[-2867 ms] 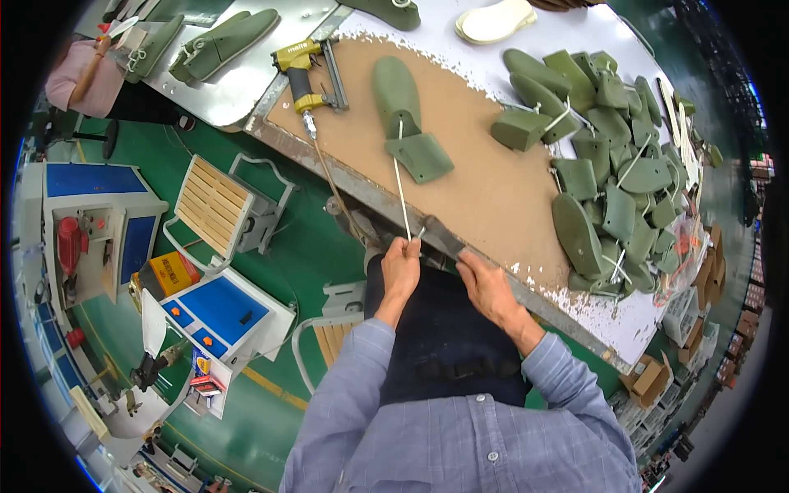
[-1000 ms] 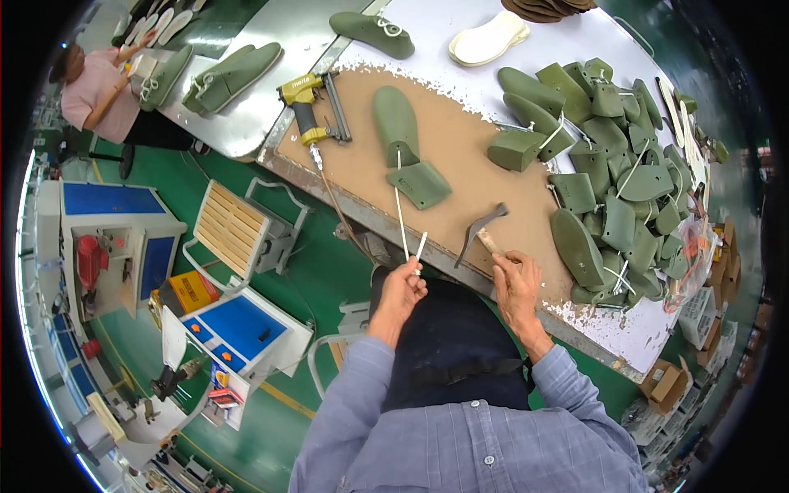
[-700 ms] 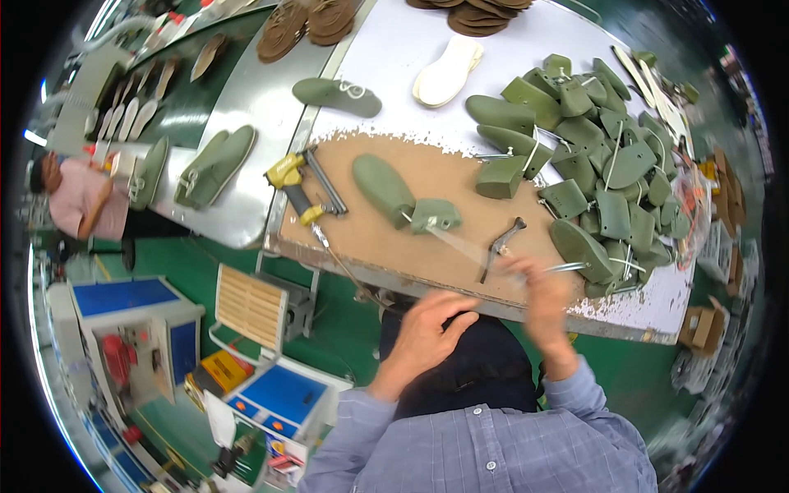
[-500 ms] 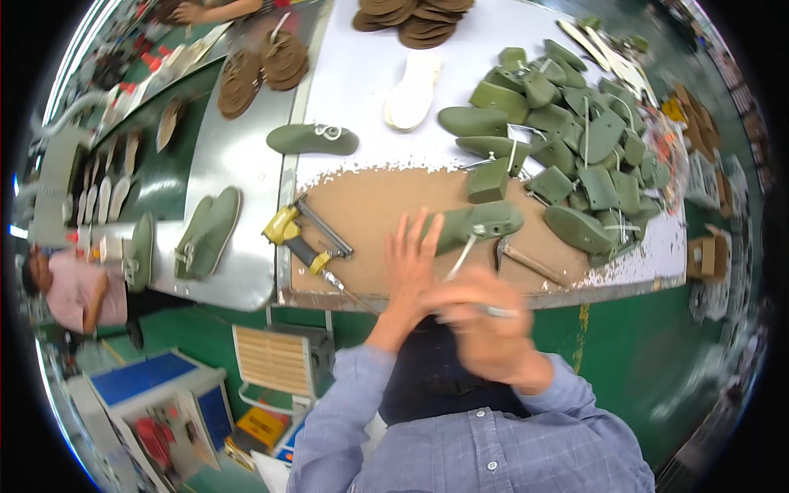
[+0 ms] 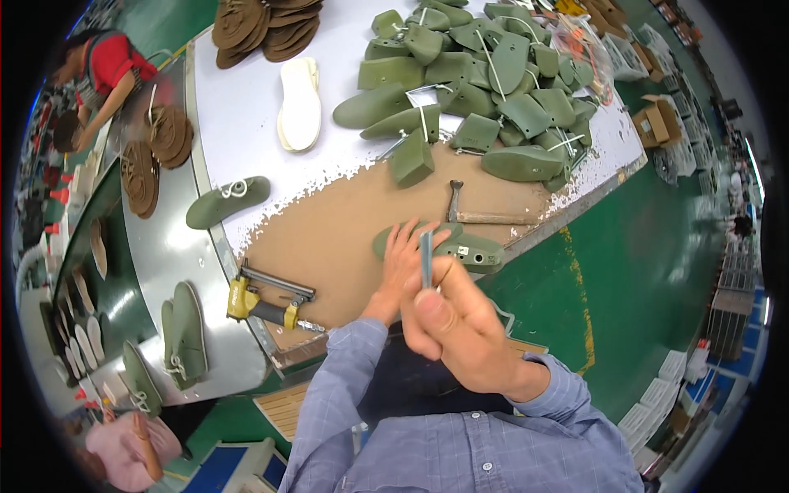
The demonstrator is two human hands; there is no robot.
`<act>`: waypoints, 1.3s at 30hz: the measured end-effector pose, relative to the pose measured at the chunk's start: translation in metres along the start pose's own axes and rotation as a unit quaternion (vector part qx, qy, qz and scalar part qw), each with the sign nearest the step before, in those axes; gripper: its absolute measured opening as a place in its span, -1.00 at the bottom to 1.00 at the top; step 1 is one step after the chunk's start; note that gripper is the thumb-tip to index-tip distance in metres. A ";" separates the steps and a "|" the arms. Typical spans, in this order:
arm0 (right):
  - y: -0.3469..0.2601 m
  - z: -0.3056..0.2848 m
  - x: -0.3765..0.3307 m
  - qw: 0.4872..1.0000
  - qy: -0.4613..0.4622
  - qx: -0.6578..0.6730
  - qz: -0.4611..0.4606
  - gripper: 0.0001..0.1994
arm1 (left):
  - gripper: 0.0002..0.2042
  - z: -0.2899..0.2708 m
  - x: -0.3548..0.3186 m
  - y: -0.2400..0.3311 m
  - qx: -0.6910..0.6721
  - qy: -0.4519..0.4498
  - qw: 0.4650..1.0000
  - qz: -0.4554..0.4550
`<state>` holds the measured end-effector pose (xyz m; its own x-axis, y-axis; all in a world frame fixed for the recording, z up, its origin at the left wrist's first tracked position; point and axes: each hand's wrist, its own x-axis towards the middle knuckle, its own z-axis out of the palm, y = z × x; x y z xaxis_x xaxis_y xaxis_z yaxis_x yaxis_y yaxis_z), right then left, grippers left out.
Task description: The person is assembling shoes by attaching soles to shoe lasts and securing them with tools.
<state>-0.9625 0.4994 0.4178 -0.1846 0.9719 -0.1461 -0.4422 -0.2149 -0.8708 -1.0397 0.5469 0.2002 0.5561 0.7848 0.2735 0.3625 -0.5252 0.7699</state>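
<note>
A green shoe last lies at the table's near edge, heel end to the right. My left hand is laid over its middle with the fingers across the top, holding it; the thumb is hidden. Closer to me, my right hand is raised and closed, pinching a narrow grey metal strip that points upright between thumb and fingers. Just beyond the last rests a hammer with a wooden handle. To the left lies a yellow and black staple gun.
Many green lasts are heaped at the back right. A white sole, a single green last and brown soles lie further back. Green shoes stand on the metal table at left. Two people are nearby.
The view has turned, shifting the table. My right hand, blurred before with a white cord near it, now holds the strip upright. My left hand now lies further over the last.
</note>
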 end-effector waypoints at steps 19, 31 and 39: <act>0.071 -0.103 0.090 0.756 0.022 -0.652 0.044 -0.90 | -0.50 -0.055 -0.019 -0.078 0.086 0.027 0.993 -0.079; 0.111 -0.122 0.093 0.775 -0.035 -0.629 0.047 -0.81 | -0.49 -0.055 -0.020 -0.077 0.081 0.021 0.994 -0.074; 0.130 -0.142 0.100 0.884 -0.002 -0.340 0.320 -0.73 | -0.50 -0.057 -0.020 -0.076 0.076 0.033 0.993 -0.078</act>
<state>-0.9136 0.5828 0.2235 -0.2095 0.6716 -0.7106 0.3837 -0.6120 -0.6915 -1.1213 0.5901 0.1687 0.4360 0.8779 0.1982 0.5523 -0.4349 0.7113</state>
